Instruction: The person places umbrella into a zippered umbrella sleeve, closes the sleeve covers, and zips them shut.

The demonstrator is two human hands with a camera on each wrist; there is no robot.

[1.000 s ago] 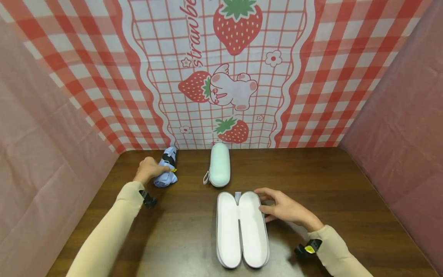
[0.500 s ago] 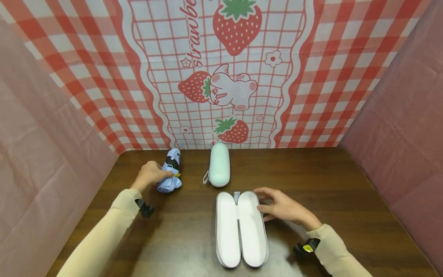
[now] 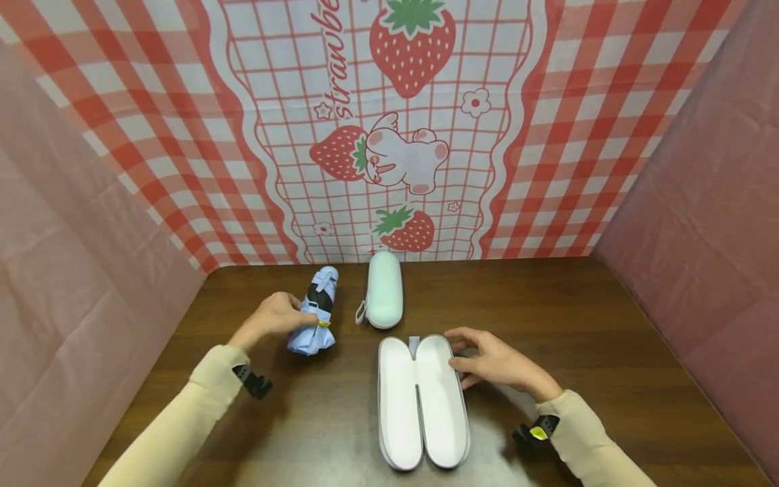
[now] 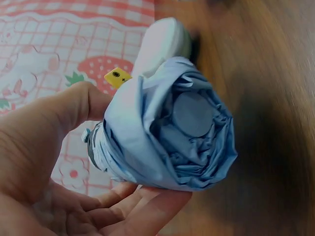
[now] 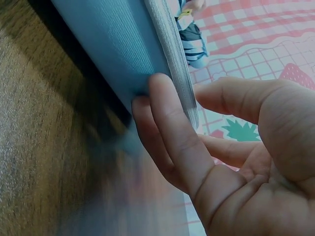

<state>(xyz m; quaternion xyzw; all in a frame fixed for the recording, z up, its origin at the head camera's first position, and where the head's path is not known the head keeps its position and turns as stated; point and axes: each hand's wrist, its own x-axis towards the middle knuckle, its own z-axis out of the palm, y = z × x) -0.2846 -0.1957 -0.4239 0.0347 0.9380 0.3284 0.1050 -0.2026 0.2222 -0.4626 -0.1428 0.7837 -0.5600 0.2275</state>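
Observation:
A folded light-blue umbrella (image 3: 313, 318) with a black band and a small yellow tag (image 4: 117, 77) is held in my left hand (image 3: 276, 319). Seen end-on in the left wrist view, its gathered fabric lies between thumb and fingers. A long zippered case (image 3: 399, 406) lies spread flat on the table, white inside, its two halves side by side. My right hand (image 3: 496, 362) grips the right half's far edge. In the right wrist view, fingertips (image 5: 161, 83) press the blue-grey outer wall and the thumb sits over the zipper rim.
A closed mint-green zippered case (image 3: 385, 291) with a wrist loop (image 3: 361, 312) stands behind the spread one, between it and the strawberry-print cloth backdrop (image 3: 402, 169). Pink cloth walls (image 3: 700, 223) flank the brown wooden table (image 3: 548, 311).
My left hand has carried the umbrella to the right and nearer to me, away from the backdrop. The right hand stays at the spread case's edge; the view shifts slightly.

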